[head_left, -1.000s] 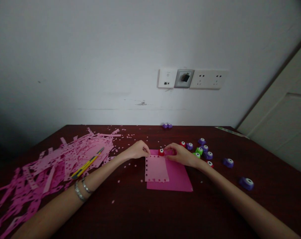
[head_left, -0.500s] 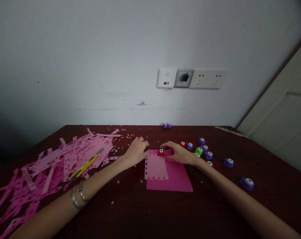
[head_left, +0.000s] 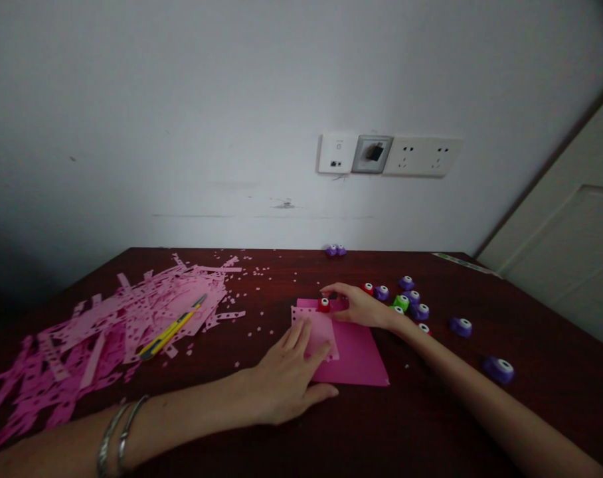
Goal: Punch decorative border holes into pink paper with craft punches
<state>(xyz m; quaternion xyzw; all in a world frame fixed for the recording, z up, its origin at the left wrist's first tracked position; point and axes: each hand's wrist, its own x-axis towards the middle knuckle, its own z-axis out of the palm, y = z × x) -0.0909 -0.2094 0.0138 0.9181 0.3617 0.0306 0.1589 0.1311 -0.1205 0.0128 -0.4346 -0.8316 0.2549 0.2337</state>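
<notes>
**Crowded middle, open way in from behind**

From here I see open bench (head_left: 305,267) behind the red punch (head_left: 323,305), back toward a purple pair (head_left: 336,250) near the wall (head_left: 232,133). The near-left approach is blocked: the left hand (head_left: 291,372) spreads over the light pink sheet (head_left: 323,324). Close on the punch's right sits the right hand (head_left: 357,305), with coloured punches (head_left: 401,303) bunched past its wrist. Farther right, two purple strays (head_left: 461,326) leave a gap between them. Paper strips (head_left: 107,332) and a yellow knife (head_left: 174,327) clog the left. Up front, a lane runs between the forearms.
</notes>
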